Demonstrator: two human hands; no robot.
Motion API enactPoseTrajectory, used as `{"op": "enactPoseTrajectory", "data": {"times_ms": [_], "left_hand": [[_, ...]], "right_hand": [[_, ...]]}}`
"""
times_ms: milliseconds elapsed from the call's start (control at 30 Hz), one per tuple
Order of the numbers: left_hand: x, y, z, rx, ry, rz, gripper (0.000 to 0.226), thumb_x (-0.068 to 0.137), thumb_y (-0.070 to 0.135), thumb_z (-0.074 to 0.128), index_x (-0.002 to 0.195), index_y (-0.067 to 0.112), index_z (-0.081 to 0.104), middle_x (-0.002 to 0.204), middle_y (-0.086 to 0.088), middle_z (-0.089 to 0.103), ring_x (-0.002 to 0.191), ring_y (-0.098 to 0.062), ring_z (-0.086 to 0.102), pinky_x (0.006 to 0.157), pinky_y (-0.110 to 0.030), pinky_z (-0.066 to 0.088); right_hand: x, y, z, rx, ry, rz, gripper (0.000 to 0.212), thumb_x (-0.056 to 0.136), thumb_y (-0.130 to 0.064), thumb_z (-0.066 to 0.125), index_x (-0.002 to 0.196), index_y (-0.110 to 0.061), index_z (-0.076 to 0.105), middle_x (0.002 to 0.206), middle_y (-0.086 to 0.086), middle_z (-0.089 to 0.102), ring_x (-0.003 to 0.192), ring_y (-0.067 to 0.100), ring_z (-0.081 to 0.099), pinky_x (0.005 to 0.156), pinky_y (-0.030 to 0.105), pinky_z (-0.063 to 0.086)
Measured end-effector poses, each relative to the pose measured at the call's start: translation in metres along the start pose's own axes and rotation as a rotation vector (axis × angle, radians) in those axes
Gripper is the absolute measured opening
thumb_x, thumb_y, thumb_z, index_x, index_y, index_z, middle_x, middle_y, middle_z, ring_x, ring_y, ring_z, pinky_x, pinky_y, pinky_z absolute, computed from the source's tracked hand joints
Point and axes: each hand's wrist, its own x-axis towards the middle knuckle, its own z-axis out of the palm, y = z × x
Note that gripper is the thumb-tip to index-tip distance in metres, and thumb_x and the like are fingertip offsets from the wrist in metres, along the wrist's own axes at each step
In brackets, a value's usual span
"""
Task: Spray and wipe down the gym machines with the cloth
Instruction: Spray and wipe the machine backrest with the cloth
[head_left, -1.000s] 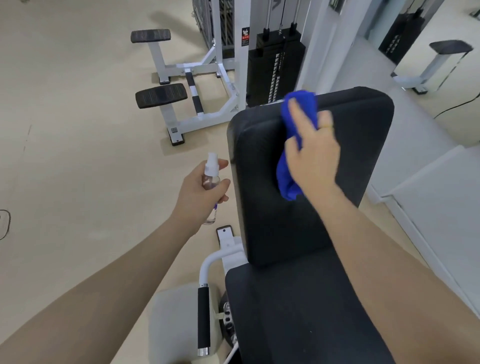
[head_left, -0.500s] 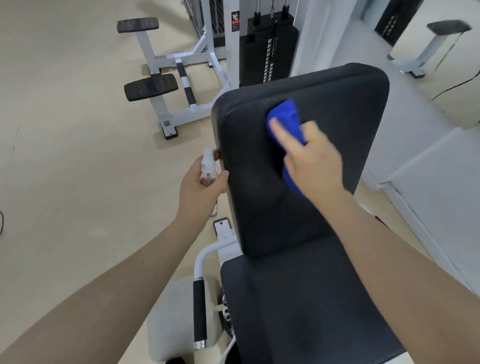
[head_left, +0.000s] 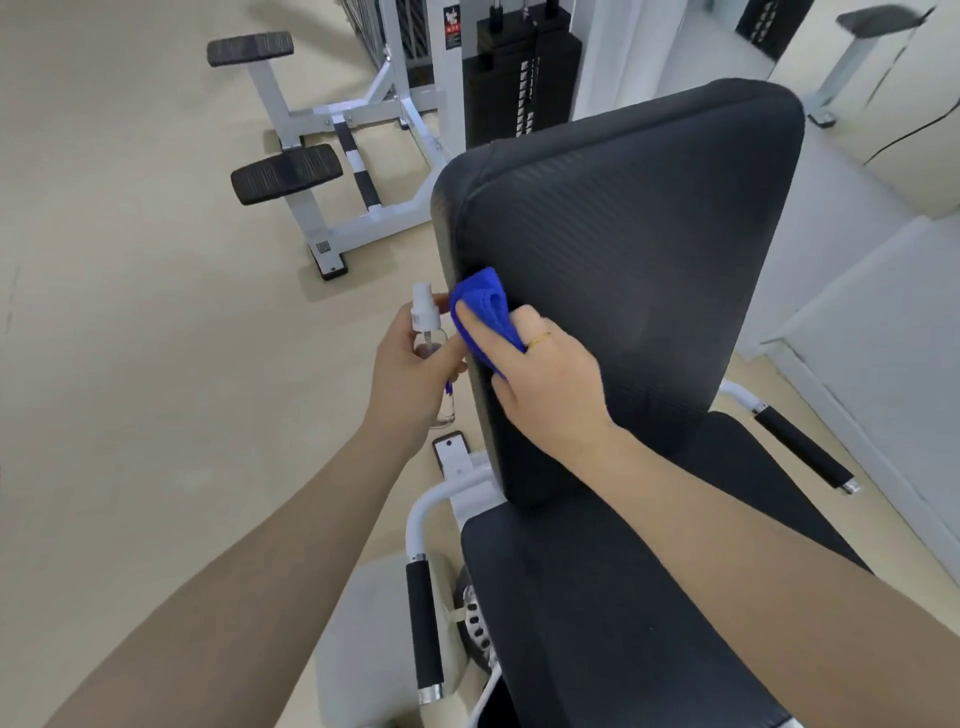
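Right hand (head_left: 545, 384) gripping plush blue cloth (head_left: 485, 317) against ribbed backrest (head_left: 623, 270), left hand (head_left: 415, 374) around seemingly clear spray bottle (head_left: 428, 343).

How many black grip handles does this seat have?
2: one handle at the seat's left, bottom centre; another handle at its right. None other shows.

Backrest (head_left: 623, 270) rising behind the seat pad (head_left: 597, 613), with handles at near left (head_left: 425, 631) and right (head_left: 802, 447); right hand (head_left: 545, 384) and cloth (head_left: 485, 317) at the backrest's left edge, left hand (head_left: 415, 374) with spray bottle (head_left: 426, 332) just left; weight stack (head_left: 519, 88) behind, foot-pad frame (head_left: 332, 171) far left.
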Motion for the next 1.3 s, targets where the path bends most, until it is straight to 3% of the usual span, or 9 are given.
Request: {"op": "enactPoseTrajectory", "data": {"times_ms": [233, 367, 533, 733, 867, 1000, 1100, 1200, 1300], "left_hand": [[0.003, -0.004, 0.001, 0.135, -0.005, 0.026, 0.019, 0.088, 0.024, 0.062, 0.104, 0.029, 0.051, 0.077, -0.004, 0.055, 0.067, -0.017, 0.053, 0.06, -0.023, 0.048], [0.003, -0.007, 0.0, 0.147, 0.007, 0.065, 0.019, 0.086, 0.027, 0.064, 0.101, 0.029, 0.053, 0.078, -0.007, 0.058, 0.068, -0.023, 0.057, 0.069, -0.039, 0.052], [0.003, -0.005, -0.001, 0.141, -0.012, 0.069, 0.02, 0.086, 0.027, 0.063, 0.086, 0.039, 0.048, 0.08, -0.01, 0.057, 0.071, -0.03, 0.057, 0.072, -0.043, 0.051], [0.005, -0.005, -0.001, 0.162, -0.042, 0.042, 0.017, 0.087, 0.029, 0.061, 0.096, 0.021, 0.049, 0.079, -0.004, 0.054, 0.073, -0.029, 0.058, 0.069, -0.035, 0.049], [0.003, -0.007, 0.0, 0.062, -0.053, -0.017, 0.014, 0.087, 0.025, 0.061, 0.093, 0.024, 0.049, 0.073, 0.001, 0.056, 0.058, -0.008, 0.056, 0.063, -0.033, 0.05], [0.003, -0.01, 0.002, 0.078, 0.014, 0.035, 0.017, 0.085, 0.027, 0.063, 0.088, 0.035, 0.048, 0.088, -0.005, 0.06, 0.074, -0.018, 0.058, 0.071, -0.035, 0.051], [-0.001, -0.012, 0.004, 0.226, 0.074, 0.221, 0.034, 0.083, 0.022, 0.064, 0.103, 0.042, 0.046, 0.111, 0.002, 0.053, 0.091, -0.012, 0.054, 0.08, -0.024, 0.047], [-0.01, -0.013, 0.009, 0.4, 0.075, 0.434, 0.035, 0.081, 0.012, 0.064, 0.113, 0.018, 0.052, 0.116, -0.003, 0.048, 0.094, 0.005, 0.042, 0.079, -0.003, 0.036], [-0.026, -0.022, 0.02, 0.519, 0.06, 0.569, 0.026, 0.08, 0.02, 0.057, 0.102, 0.006, 0.057, 0.109, -0.012, 0.049, 0.089, 0.0, 0.041, 0.076, 0.001, 0.032]], "right_hand": [[0.023, 0.047, -0.022, 0.069, 0.264, 0.699, 0.07, 0.079, -0.003, 0.044, 0.144, -0.024, 0.033, 0.112, 0.013, 0.045, 0.069, 0.022, 0.044, 0.062, 0.038, 0.047], [0.002, -0.009, 0.013, 0.104, 0.19, 0.488, 0.068, 0.073, -0.009, 0.037, 0.141, -0.012, 0.039, 0.093, 0.015, 0.047, 0.06, 0.019, 0.036, 0.053, 0.026, 0.036], [-0.024, 0.0, 0.017, 0.007, 0.062, 0.254, 0.064, 0.077, -0.002, 0.036, 0.138, -0.02, 0.035, 0.087, 0.017, 0.048, 0.061, 0.026, 0.043, 0.053, 0.035, 0.048], [-0.008, 0.051, -0.001, 0.127, 0.315, 1.013, 0.071, 0.086, 0.008, 0.034, 0.146, -0.029, 0.027, 0.108, 0.005, 0.034, 0.078, 0.023, 0.044, 0.083, 0.038, 0.046], [-0.011, -0.002, 0.032, -0.016, 0.344, 0.745, 0.074, 0.073, 0.009, 0.037, 0.143, -0.015, 0.035, 0.102, 0.019, 0.047, 0.075, 0.031, 0.045, 0.068, 0.036, 0.042], [-0.029, -0.016, 0.036, -0.127, 0.204, 0.427, 0.071, 0.069, 0.004, 0.031, 0.136, -0.018, 0.038, 0.094, 0.018, 0.054, 0.064, 0.029, 0.043, 0.058, 0.034, 0.043], [-0.018, 0.035, 0.005, -0.278, 0.203, 0.526, 0.079, 0.066, 0.009, 0.044, 0.14, -0.018, 0.04, 0.105, 0.021, 0.055, 0.07, 0.035, 0.046, 0.062, 0.04, 0.043], [-0.01, 0.078, -0.017, -0.3, 0.085, 0.765, 0.088, 0.074, 0.01, 0.048, 0.148, -0.028, 0.02, 0.128, 0.02, 0.042, 0.091, 0.037, 0.044, 0.075, 0.043, 0.04], [-0.013, 0.083, -0.015, -0.173, 0.102, 0.802, 0.087, 0.075, 0.013, 0.046, 0.148, -0.028, 0.02, 0.129, 0.018, 0.04, 0.092, 0.033, 0.043, 0.075, 0.039, 0.04]]}}
